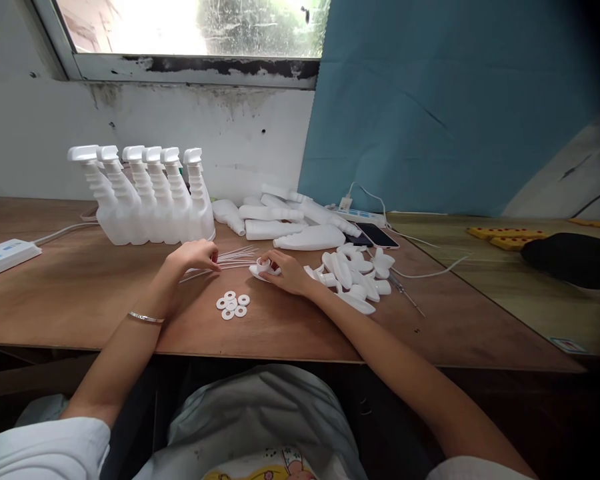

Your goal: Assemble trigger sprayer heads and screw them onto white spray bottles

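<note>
My left hand [197, 256] is bent down over a loose bundle of thin white tubes [237, 257], its fingers curled together at their near ends. Whether a tube is pinched there is hidden. In my right hand [289, 273] is a white plastic spray head [263, 265], its round collar facing up, held low over the wooden table [190, 327]. Several flat white washers [231, 305] lie in a small cluster in front of the hands. Just right of my right hand is a pile of more white spray-head parts [355, 277].
Several white spray bottles [155, 207] stand in a row at the back left. Bottles without heads [310, 237] lie heaped at the back. A phone [377, 235], a screwdriver [409, 295] and cables are on the right. A power strip [9, 256] is at far left.
</note>
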A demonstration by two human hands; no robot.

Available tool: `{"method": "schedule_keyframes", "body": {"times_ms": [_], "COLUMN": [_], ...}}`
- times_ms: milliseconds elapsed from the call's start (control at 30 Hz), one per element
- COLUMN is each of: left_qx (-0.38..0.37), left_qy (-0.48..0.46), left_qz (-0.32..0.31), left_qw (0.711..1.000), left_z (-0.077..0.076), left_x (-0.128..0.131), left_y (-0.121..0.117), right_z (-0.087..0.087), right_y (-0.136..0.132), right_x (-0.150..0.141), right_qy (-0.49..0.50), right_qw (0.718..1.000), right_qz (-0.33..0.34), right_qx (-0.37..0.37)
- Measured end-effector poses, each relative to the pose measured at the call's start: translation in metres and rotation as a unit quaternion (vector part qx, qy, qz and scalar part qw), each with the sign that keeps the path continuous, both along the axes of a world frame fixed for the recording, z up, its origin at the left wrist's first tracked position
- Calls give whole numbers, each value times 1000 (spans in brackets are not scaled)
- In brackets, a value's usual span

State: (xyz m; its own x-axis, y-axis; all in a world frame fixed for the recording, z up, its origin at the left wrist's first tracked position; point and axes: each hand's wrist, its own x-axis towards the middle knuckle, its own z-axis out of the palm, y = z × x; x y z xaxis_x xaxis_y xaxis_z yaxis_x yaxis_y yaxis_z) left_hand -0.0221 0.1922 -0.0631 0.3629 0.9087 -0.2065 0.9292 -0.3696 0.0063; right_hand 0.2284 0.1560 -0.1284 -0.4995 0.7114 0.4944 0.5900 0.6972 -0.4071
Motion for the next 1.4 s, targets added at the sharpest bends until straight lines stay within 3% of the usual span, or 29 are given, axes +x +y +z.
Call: {"method": "schedule_keyframes", "body": {"times_ms": [200,400,567,667,733,833,900,967,1400], "left_qx": [-89,-132,-184,-192,-127,-25,4,9,2], "left_qy": [3,-48,-132,-299,-435,-605,-668,-696,-696], "left_qz": [28,-10,-70,-138,-152,-138,-129,-122,-116], "left_qw": [996,990,972,924,878,784,733,707,709], "left_z": [1,-6,0,6,7,3,0,-4,-14], "left_x": [-9,-12,-8,-1,7,21,30,37,50], "left_y": [4,7,-1,-7,-9,-10,-12,-14,-20], "right_z": [3,5,4,3,3,1,-1,-2,-3], "right_y": [-4,-7,-5,-6,-6,-6,-5,-5,-4], "right_x": [-1,1,1,0,0,-1,-2,-2,-2], "right_qy": [-15,-11,0,10,22,29,30,32,23], "right_qw": [1000,1000,1000,1000,999,999,999,999,1000], "right_qz": [-8,1,3,-16,-32,-27,-16,-6,-5], "right_qx": [9,28,16,-1,-14,-18,-11,-5,-4]}}
